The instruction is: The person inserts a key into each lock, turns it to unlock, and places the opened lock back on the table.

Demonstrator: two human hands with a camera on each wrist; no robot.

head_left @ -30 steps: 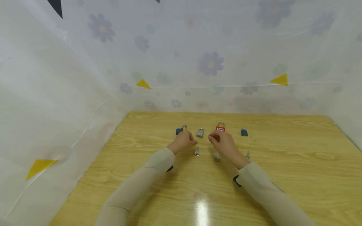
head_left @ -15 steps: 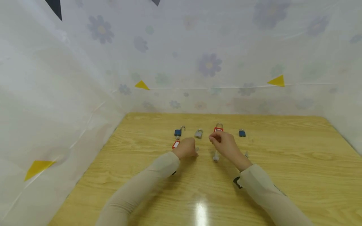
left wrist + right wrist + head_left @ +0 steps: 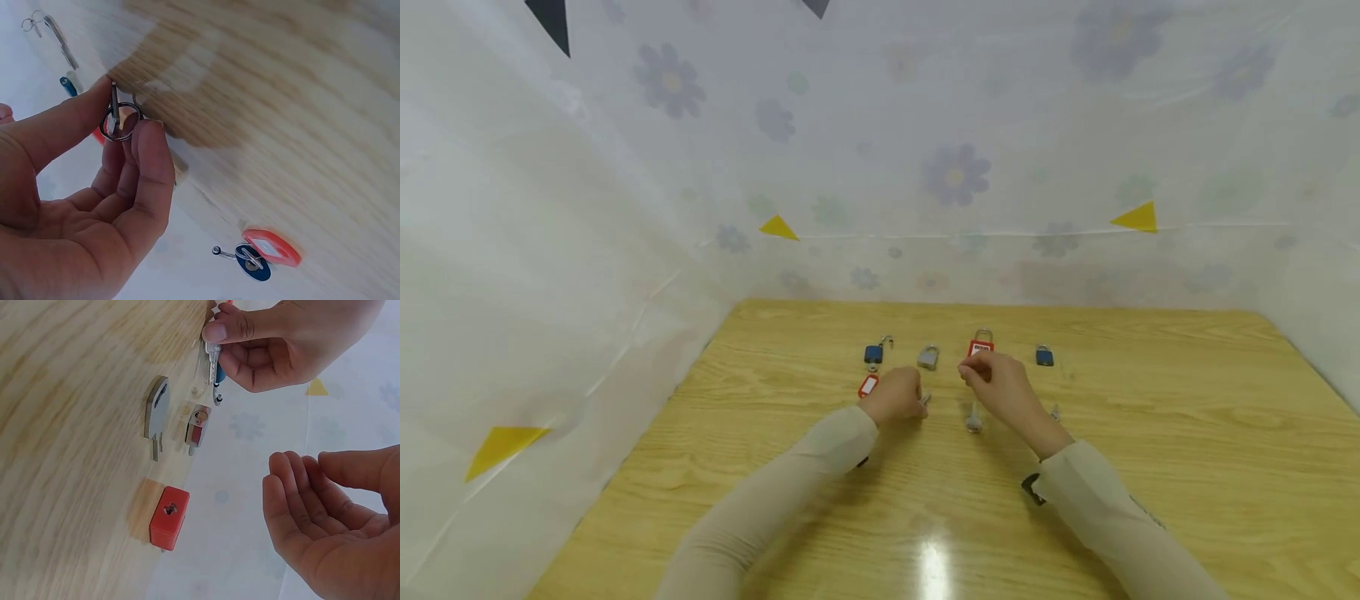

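My left hand (image 3: 917, 402) pinches a small silver key (image 3: 115, 109) with its ring between thumb and forefinger, just above the wooden table (image 3: 1150, 467). In the right wrist view the same key (image 3: 212, 362) hangs from those fingertips. My right hand (image 3: 967, 373) hovers with loosely curled fingers and holds nothing, right in front of the red padlock (image 3: 981, 346). A grey padlock (image 3: 928, 357) lies between the two hands, beyond them. Below the right hand a grey key (image 3: 973, 419) lies flat on the table.
A blue padlock with its shackle open (image 3: 874, 352) and a red key tag (image 3: 868, 386) lie left of my left hand. Another blue padlock (image 3: 1044, 357) and a small key (image 3: 1056, 412) lie to the right. Flowered sheeting (image 3: 955, 175) walls the table.
My left hand drew back from the open blue padlock and picked up the key that lay in front of the grey padlock. The right hand barely moved.
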